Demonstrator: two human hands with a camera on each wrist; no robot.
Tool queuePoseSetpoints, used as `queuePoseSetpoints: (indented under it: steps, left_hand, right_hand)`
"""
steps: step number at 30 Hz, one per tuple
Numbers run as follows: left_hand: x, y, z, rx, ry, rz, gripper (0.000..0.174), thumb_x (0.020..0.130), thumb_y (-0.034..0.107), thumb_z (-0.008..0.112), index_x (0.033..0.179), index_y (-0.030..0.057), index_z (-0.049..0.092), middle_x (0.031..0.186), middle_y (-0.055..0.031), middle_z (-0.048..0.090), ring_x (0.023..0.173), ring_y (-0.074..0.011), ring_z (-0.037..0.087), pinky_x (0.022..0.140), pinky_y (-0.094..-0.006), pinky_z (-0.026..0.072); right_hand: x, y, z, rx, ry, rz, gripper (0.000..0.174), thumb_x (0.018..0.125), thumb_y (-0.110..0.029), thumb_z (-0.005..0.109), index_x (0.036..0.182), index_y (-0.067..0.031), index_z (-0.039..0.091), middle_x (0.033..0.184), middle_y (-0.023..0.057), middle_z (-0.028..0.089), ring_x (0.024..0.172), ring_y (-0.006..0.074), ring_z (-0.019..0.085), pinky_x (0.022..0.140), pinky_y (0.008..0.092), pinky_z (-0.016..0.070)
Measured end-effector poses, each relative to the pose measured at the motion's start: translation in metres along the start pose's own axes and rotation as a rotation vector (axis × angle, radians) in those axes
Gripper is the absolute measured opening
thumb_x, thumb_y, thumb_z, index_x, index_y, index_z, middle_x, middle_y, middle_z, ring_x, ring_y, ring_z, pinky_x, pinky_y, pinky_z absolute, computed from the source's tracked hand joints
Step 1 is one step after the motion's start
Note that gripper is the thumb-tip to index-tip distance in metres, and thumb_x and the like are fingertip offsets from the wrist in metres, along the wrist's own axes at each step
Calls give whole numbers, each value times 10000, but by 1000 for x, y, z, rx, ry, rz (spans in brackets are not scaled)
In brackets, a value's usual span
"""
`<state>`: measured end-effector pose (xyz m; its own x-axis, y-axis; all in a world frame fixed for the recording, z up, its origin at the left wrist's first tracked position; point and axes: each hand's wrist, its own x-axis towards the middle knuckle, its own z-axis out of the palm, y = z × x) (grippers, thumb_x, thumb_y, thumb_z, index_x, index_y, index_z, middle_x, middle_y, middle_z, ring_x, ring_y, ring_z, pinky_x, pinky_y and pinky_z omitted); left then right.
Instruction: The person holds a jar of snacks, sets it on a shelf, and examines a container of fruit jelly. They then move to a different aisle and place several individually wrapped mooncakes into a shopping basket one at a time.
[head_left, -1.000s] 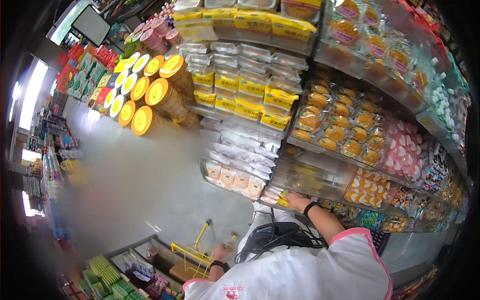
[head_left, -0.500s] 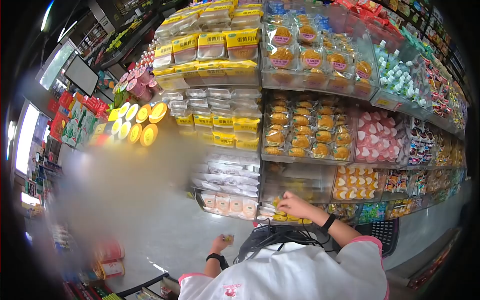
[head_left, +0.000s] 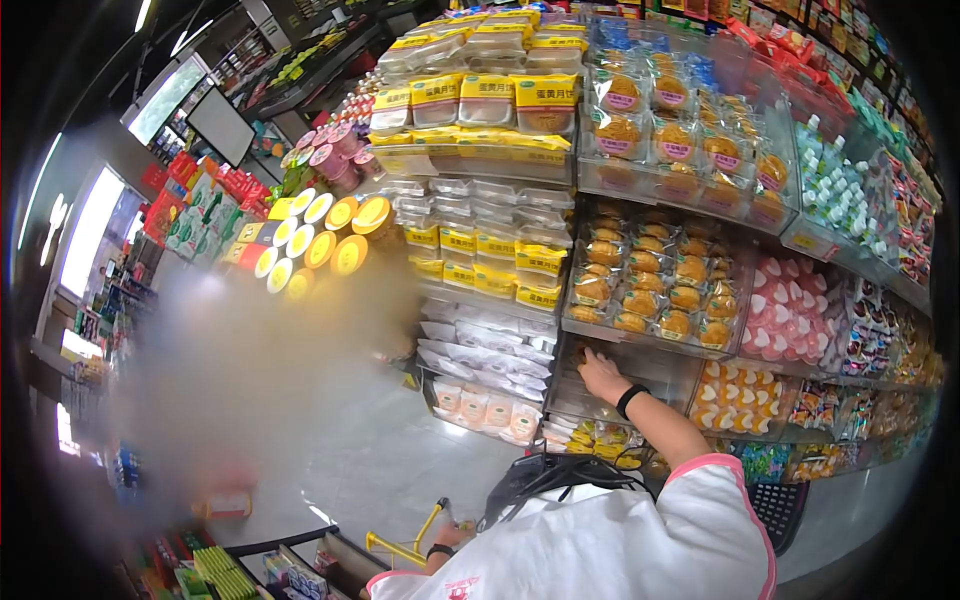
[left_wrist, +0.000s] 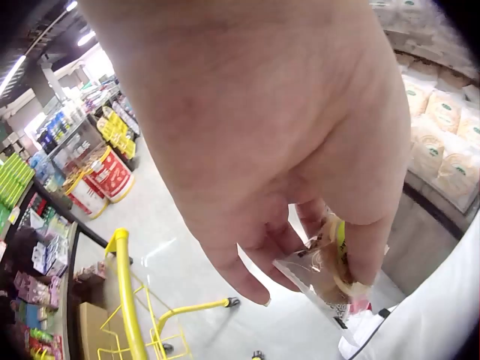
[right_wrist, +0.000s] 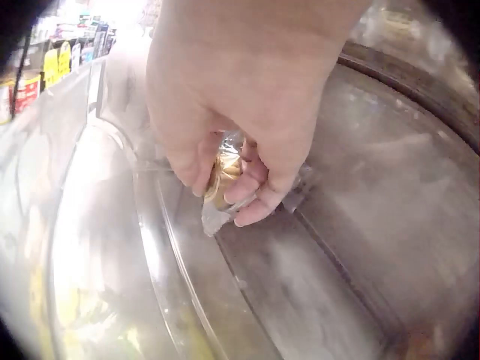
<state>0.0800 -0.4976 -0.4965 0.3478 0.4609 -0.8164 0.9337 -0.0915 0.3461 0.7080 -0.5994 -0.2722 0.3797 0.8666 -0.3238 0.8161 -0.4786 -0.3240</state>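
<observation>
- The right hand (head_left: 603, 375) is reaching into a clear bin (head_left: 655, 372) on the shelf, right under the bin of golden cakes (head_left: 650, 280).
- The right wrist view shows that hand's grip pinching a wrapped pastry (right_wrist: 223, 178), with the fingers curled round the crinkly wrapper. It's low inside the bin, by the front wall. I can't tell if it's actually resting on the bin floor.
- The left hand (left_wrist: 270, 135) hangs down by the person's side, over the shop floor and near a yellow cart (left_wrist: 124, 300).
- Its grip is pinching another packet (left_wrist: 322, 274) between thumb and fingertips. It could be more than one, hard to say from this angle.
- Apart from the pastry in the right hand, the clear bin looks pretty much bare, while the bins around it are packed.
- My read on progress: the filling has barely got going. One pastry is in the bin but not let go of, one is waiting in the left hand, and there's loads of room left.
</observation>
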Motion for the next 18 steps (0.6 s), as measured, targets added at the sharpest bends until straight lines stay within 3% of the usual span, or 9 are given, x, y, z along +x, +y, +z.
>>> queuePoseSetpoints:
  steps: [1, 4, 5, 6, 7, 9, 11, 14, 18]
  left_hand:
    - [-90, 118, -43, 79, 63, -103, 744, 560, 588, 684, 928, -57, 644, 899, -252, 641, 904, -353, 627, 776, -392, 483]
    - [-56, 61, -16, 32, -29, -97, 734, 573, 576, 679, 935, -62, 640, 897, -262, 637, 883, -374, 627, 775, -392, 480]
    - [-55, 53, -15, 51, -14, -69, 676, 589, 516, 714, 960, -43, 636, 892, -209, 654, 834, -320, 645, 729, -385, 491]
    - [-66, 61, -18, -150, -22, -55, 656, 593, 497, 724, 970, -32, 634, 885, -185, 655, 819, -289, 645, 708, -378, 494]
    - [-105, 102, -37, -352, -30, -41, 637, 598, 478, 735, 980, -20, 631, 878, -161, 655, 804, -258, 644, 688, -372, 497]
    - [-126, 126, -50, -438, -8, -112, 608, 602, 441, 755, 997, -2, 624, 869, -119, 652, 775, -204, 638, 655, -357, 501]
    - [-121, 122, -61, -200, 48, -281, 589, 600, 405, 775, 1011, 12, 617, 866, -85, 644, 747, -157, 625, 629, -341, 502]
    - [-74, 67, -61, -236, -7, -224, 618, 593, 433, 776, 1009, 4, 618, 856, -97, 651, 745, -163, 626, 632, -333, 502]
    - [-63, 102, -76, -102, 75, -158, 637, 595, 456, 767, 1004, -9, 616, 842, -96, 663, 768, -190, 630, 636, -341, 496]
  right_hand:
    - [3, -1, -2, -17, 1, -12, 208, 781, -24, 507, 949, -11, 628, 1340, 299, 329, 1095, 436, 458, 882, 485, 434]
    - [4, -3, -2, -27, 35, -26, 224, 786, -25, 500, 976, -8, 617, 1318, 320, 336, 1099, 441, 461, 877, 475, 442]
    - [5, -2, 1, -8, 68, -22, 227, 789, -28, 497, 983, -8, 614, 1311, 324, 339, 1096, 444, 465, 876, 472, 444]
    - [4, 0, 3, 9, 100, -19, 230, 792, -32, 494, 989, -8, 611, 1305, 327, 342, 1093, 446, 469, 875, 468, 446]
    - [2, 0, 1, 35, 118, -20, 238, 795, -33, 489, 1001, -9, 605, 1303, 325, 347, 1089, 443, 475, 877, 465, 446]
    - [-4, -3, -5, 89, 156, -23, 252, 800, -34, 477, 1023, -10, 593, 1298, 321, 355, 1080, 436, 488, 883, 458, 446]
    - [-7, -1, -7, 112, 107, -24, 280, 801, -35, 468, 1059, -18, 576, 1293, 314, 366, 1088, 424, 489, 883, 458, 446]
    - [-7, 0, -8, 125, 33, -20, 317, 794, -41, 475, 1100, -29, 557, 1277, 296, 391, 1098, 405, 487, 882, 461, 445]
    - [-2, -5, 5, 38, 65, 23, 352, 782, -49, 509, 1131, -53, 554, 1253, 236, 413, 1114, 385, 477, 850, 461, 461]
